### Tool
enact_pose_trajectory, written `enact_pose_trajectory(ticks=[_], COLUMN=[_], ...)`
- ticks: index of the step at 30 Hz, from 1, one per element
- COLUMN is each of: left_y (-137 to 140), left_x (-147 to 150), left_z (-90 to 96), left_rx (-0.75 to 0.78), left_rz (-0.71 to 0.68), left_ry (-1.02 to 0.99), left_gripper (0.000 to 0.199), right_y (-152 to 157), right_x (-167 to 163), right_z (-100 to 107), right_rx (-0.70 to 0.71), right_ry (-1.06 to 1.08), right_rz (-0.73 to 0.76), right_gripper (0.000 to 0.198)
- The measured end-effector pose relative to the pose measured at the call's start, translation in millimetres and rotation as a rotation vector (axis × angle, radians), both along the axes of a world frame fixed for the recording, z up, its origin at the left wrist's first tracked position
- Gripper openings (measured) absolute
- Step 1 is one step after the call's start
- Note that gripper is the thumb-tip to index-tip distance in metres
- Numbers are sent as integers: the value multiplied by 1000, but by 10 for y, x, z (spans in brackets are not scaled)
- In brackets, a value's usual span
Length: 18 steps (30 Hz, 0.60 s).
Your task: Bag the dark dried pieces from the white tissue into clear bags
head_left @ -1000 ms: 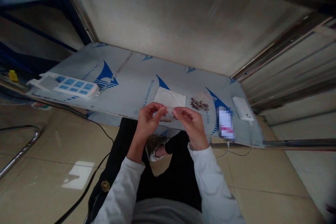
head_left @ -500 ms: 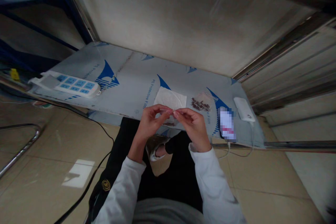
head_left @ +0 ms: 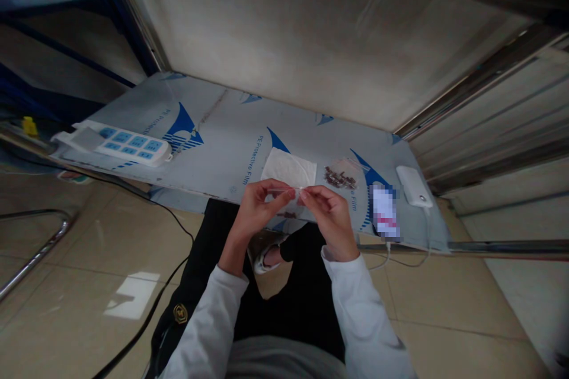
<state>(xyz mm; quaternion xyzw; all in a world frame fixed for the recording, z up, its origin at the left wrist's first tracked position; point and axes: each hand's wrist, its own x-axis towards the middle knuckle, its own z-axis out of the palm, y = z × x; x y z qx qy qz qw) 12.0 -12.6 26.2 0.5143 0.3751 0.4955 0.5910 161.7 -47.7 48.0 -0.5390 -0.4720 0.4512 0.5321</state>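
Lying at front left corner of surface (head_left: 226,130): one white power strip (head_left: 133,146). Middle of front edge: left hand (head_left: 260,207) and right hand (head_left: 332,214) pinching top of one small clear bag (head_left: 290,213), dark contents too small to count; fingertips, together half second ago, now slightly parted. Just behind: one white sheet (head_left: 291,167). Rightward: one bag of dark pieces (head_left: 340,176); one phone (head_left: 384,212), front edge; one white device (head_left: 411,185), right edge.

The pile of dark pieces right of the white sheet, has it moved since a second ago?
No. The pile of dark pieces keeps its place beside the blue print on the table; the whole view only shifted slightly.
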Motion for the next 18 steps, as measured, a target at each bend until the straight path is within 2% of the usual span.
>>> enact_pose_trajectory(ticks=[6,12,15,18], left_y=[-30,-12,-8,-20], left_x=[22,53,51,55], left_z=[52,-27,-21,0], left_rx=[75,10,35,35], left_rz=[-1,35,85,96], left_ry=[61,-16,-17,4], left_gripper=[17,18,17,18], right_y=[-7,2,8,12], right_x=[-22,28,33,9], right_z=[-22,-26,-45,-60], right_rx=[9,21,-1,-41], right_ry=[3,-65,-9,77], right_rz=[27,-71,-77,-24], right_gripper=[16,17,18,21])
